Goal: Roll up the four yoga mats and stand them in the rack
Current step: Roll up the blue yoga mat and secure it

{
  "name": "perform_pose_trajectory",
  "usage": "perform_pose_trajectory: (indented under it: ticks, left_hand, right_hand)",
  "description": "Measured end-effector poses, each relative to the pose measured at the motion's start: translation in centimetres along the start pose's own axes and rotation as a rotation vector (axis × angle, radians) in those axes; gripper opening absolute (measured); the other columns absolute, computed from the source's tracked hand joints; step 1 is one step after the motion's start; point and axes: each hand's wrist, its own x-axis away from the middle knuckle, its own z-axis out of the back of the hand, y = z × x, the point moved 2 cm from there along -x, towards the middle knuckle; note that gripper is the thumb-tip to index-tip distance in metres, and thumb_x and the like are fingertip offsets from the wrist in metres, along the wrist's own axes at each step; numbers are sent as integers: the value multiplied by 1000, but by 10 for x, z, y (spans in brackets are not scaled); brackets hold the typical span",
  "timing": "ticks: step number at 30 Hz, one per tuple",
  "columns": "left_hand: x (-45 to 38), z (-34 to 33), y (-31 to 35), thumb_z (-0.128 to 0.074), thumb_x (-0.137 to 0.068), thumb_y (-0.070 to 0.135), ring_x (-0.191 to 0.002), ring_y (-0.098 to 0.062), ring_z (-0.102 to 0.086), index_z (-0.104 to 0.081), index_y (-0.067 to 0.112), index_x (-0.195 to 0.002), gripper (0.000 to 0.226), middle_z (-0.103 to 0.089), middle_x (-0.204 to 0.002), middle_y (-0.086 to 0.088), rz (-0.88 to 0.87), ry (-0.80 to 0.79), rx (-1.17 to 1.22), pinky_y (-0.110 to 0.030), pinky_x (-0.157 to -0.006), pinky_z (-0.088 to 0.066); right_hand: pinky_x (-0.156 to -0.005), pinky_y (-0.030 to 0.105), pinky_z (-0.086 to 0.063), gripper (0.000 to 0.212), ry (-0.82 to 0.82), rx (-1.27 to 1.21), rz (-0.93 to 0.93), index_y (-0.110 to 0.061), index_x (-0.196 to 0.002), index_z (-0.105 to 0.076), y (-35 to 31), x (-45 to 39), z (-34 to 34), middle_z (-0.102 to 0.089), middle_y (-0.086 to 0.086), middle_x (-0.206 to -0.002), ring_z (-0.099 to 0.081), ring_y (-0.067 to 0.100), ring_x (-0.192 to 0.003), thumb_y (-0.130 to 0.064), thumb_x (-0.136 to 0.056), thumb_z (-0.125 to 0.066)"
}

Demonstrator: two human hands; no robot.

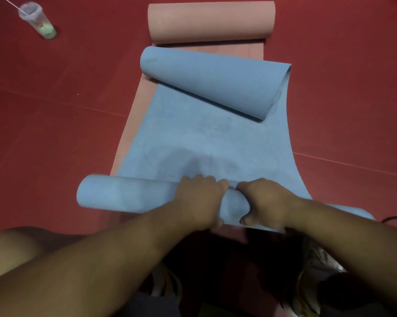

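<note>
A blue yoga mat lies on the red floor on top of a pink mat. Its near end is wound into a roll running left to right, and its far end curls up on its own at a slant. My left hand and my right hand sit side by side on the middle of the near roll, fingers curled over its top and the right thumb under its near side. The pink mat's far end is also curled into a roll, and its left edge shows beside the blue mat. No rack is in view.
A clear plastic cup with a straw and pale green drink stands on the floor at the far left. My knee and shoes are at the bottom of the view. A dark cable lies at the right edge.
</note>
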Motion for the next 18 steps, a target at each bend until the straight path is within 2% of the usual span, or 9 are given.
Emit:
perform_pose_trajectory:
  ticks: [2,3,5,8,9,11,14,18]
  left_hand:
    - [4,-5,4,-80,-68,56,-114,-24,-54,-37,35,-139,85,-56,-124,3,-10,76,-71,-46,-97,-39]
    - [4,-7,4,-79,-71,52,-114,-25,-54,-36,35,-138,81,-57,-123,3,-2,98,-88,-46,-97,-39]
    - [2,-8,-4,-74,-77,48,-108,-25,-59,-40,36,-133,67,-60,-116,3,52,74,-37,-42,-87,-41]
    - [-5,2,-14,-77,-70,52,-92,-20,-62,-49,37,-122,62,-64,-104,7,82,-44,108,-35,-72,-42]
    - [-6,7,-15,-79,-68,53,-89,-18,-60,-51,36,-118,60,-64,-102,9,64,-74,128,-34,-71,-44]
    - [-7,12,-13,-81,-66,53,-87,-17,-58,-53,37,-114,58,-64,-100,11,20,-137,147,-33,-72,-49]
    - [-4,8,-5,-80,-66,56,-93,-18,-60,-49,37,-120,64,-62,-105,10,-12,-200,158,-36,-78,-52]
    - [1,2,5,-81,-65,61,-102,-22,-57,-39,35,-133,83,-56,-115,4,-63,-7,23,-41,-83,-45]
  right_hand:
    - [-79,32,-52,50,-23,-56,-11,-27,-109,-62,6,-2,6,-69,-7,-100,-65,18,-92,-46,-67,-83]
    - [-78,33,-53,52,-12,-84,-10,-27,-108,-61,5,-1,6,-69,-8,-98,-65,18,-90,-47,-66,-83]
    - [-80,36,-54,63,72,-45,3,-29,-118,-55,-3,2,2,-66,-6,-104,-64,20,-95,-53,-66,-80]
    - [-94,43,-48,92,209,223,-8,-31,-143,-32,-22,9,-5,-53,-5,-125,-55,25,-114,-61,-68,-76]
    - [-95,44,-45,91,231,302,-16,-29,-144,-29,-26,10,-7,-52,-4,-126,-53,25,-114,-59,-71,-74]
    - [-87,40,-46,75,233,337,-24,-27,-138,-34,-26,10,-8,-57,-1,-118,-56,25,-106,-52,-77,-71]
    - [-78,36,-49,63,75,137,-6,-27,-125,-43,-17,10,-7,-64,-2,-106,-63,24,-94,-48,-76,-74]
    - [-82,34,-52,59,-76,-64,3,-33,-118,-54,4,9,15,-66,-11,-102,-63,17,-96,-43,-69,-83]
